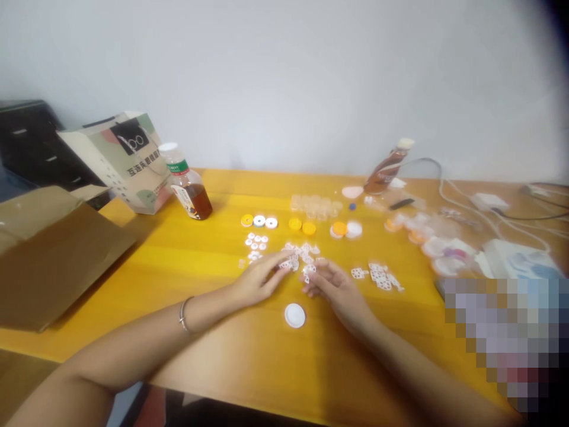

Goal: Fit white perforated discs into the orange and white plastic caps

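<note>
My right hand pinches a small white plastic piece with holes between thumb and fingers. My left hand is open, thumb and fingers apart, its fingertips at the edge of a loose pile of similar white pieces. Whether the fingertips touch the pile is blurred. Several more such pieces lie to the right of my right hand. A round white lid rests on the table between my forearms. Small white discs sit in rows beyond my left hand.
Yellow and white rings, yellow discs and clear cups stand farther back. Left are a cardboard box, a paper bag and a drink bottle. Right are another bottle, cables and a partly pixelated area.
</note>
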{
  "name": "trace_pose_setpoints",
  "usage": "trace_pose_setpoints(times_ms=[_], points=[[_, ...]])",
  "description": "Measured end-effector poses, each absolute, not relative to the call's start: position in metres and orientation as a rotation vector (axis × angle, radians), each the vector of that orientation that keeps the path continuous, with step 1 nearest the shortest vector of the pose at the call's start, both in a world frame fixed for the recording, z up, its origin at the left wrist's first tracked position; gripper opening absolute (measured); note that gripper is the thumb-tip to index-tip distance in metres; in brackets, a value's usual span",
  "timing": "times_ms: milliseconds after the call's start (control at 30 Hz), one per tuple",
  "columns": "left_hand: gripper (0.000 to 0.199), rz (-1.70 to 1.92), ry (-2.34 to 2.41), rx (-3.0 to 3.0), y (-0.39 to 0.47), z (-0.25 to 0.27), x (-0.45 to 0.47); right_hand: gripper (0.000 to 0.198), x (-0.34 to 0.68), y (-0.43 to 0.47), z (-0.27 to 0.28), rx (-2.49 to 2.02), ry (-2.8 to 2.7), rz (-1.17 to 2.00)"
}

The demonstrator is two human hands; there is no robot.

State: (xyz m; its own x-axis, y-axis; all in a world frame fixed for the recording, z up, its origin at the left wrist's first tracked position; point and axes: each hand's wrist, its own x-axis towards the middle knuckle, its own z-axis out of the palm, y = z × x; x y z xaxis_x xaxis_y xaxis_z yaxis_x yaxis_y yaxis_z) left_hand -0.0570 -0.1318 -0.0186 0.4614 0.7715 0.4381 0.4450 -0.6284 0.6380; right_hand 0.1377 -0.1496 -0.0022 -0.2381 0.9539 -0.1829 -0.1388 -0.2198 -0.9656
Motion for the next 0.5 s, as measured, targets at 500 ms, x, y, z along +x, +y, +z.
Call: trace_pose_setpoints(times_ms=[500], points=[[0.022, 1.03, 0.9, 2.029, -0.1255, -0.0164, -0.0575, 0.029, 0.1369, -0.1497, -0.0061, -1.167, -1.103, 1.691]])
